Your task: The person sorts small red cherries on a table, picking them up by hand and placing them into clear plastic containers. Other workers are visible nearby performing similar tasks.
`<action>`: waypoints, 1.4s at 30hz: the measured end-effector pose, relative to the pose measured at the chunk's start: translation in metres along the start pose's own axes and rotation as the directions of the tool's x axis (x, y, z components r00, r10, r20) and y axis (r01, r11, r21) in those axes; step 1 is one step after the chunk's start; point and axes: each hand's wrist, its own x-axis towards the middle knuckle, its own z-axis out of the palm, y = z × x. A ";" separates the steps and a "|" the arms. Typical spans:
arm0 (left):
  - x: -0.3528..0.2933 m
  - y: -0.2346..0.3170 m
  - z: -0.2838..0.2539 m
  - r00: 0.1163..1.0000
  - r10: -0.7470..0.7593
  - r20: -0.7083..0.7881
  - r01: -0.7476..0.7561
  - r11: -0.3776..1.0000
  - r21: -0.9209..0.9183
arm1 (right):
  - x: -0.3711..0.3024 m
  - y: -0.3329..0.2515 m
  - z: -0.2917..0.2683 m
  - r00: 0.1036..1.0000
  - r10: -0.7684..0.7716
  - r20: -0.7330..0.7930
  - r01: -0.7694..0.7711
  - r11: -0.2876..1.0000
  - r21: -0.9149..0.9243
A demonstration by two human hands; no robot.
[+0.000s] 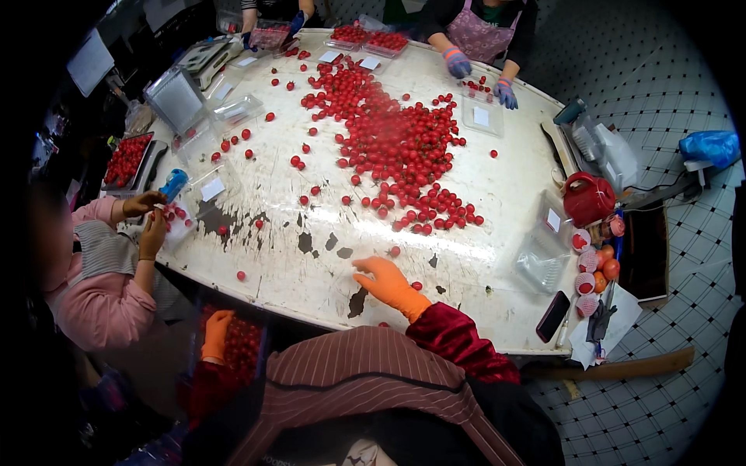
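My right hand (388, 289), in an orange glove, reaches over the near part of the worn white table (482, 299). Its fingers are stretched out and apart, holding nothing, with one cherry tomato (395, 252) just beyond the fingertips and another (417, 286) beside the hand. Below the table's front edge at the left, my left hand (217, 335), also orange-gloved, is at a crate of cherry tomatoes (243, 342). Its fingers curve away, and whether they grip anything is hidden. A large heap of cherry tomatoes (404, 140) spreads across the table's middle and far side.
At the left, a person in pink (109, 287) handles tomatoes by a plastic box. Across the table, gloved hands (505, 93) work at a clear box (482, 116). To the right are clear boxes (542, 252), a red jug (589, 199), wrapped fruit (587, 283) and a phone (552, 316).
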 end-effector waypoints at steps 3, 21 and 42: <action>0.003 -0.060 -0.023 0.965 -0.022 -0.262 0.063 0.987 0.148 | -0.018 0.014 -0.003 0.994 0.100 -0.042 -0.098 0.994 0.049; 0.091 0.211 0.275 0.893 0.378 0.243 -0.448 0.714 0.538 | -0.101 0.096 -0.071 0.642 0.664 -0.383 -0.731 0.681 -0.043; 0.288 0.414 0.376 0.757 0.609 0.236 -0.585 0.470 0.661 | 0.057 0.111 -0.082 0.830 0.497 -0.254 -0.520 0.854 -0.027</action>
